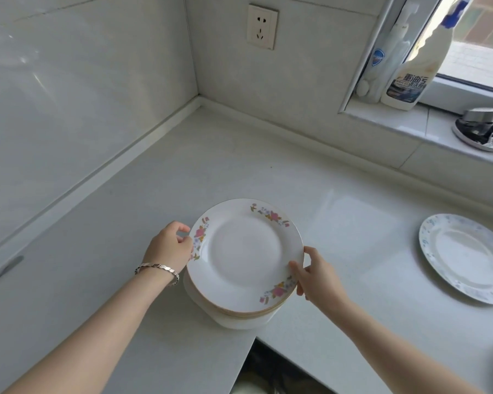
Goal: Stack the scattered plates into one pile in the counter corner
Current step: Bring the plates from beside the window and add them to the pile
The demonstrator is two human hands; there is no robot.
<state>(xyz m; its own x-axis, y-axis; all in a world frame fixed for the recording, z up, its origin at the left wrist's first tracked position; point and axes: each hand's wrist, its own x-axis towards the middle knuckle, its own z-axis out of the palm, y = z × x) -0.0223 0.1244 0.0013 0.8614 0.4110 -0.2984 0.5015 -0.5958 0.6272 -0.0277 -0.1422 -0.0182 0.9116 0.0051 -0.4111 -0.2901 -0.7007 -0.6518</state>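
A pile of white plates (244, 251) with pink flower sprays and gold rims sits near the counter's inner front edge. My left hand (170, 247) grips the pile's left rim; a silver bracelet is on that wrist. My right hand (315, 273) holds the lower right rim, thumb on the top plate. A single white plate with a pale blue pattern (464, 257) lies flat on the counter at the right, apart from the pile. The counter corner (201, 109) lies beyond the pile, where the two walls meet.
A wall socket (262, 26) is above the corner. On the windowsill at the right stand a cleaner bottle (416, 72), a smaller white bottle (382, 61) and a metal dish with utensils (483, 129). The counter's inner edge (254, 341) drops off just below the pile.
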